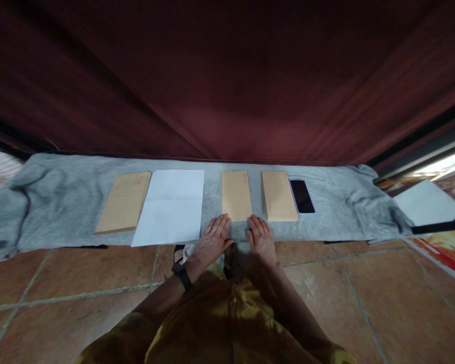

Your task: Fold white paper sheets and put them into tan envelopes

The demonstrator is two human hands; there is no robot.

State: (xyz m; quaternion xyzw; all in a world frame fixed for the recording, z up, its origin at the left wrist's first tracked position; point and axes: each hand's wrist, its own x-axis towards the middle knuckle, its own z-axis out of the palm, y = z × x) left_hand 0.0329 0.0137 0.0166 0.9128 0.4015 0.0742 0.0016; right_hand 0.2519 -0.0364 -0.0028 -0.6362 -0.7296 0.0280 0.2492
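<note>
Touching one middle envelope (235, 194): two hands (214, 237) (262, 239); nearby, one phone (302, 196).

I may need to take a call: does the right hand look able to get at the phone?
Probably yes: the phone lies uncovered, just past the low stack of brown envelopes to the right hand's right, with open cloth in front.

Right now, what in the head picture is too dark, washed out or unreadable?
Head view: maroon curtain near black at the top; glare in a strip at far right; left hand and right hand distinct, but the red print on the middle brown envelope too small to read.
</note>
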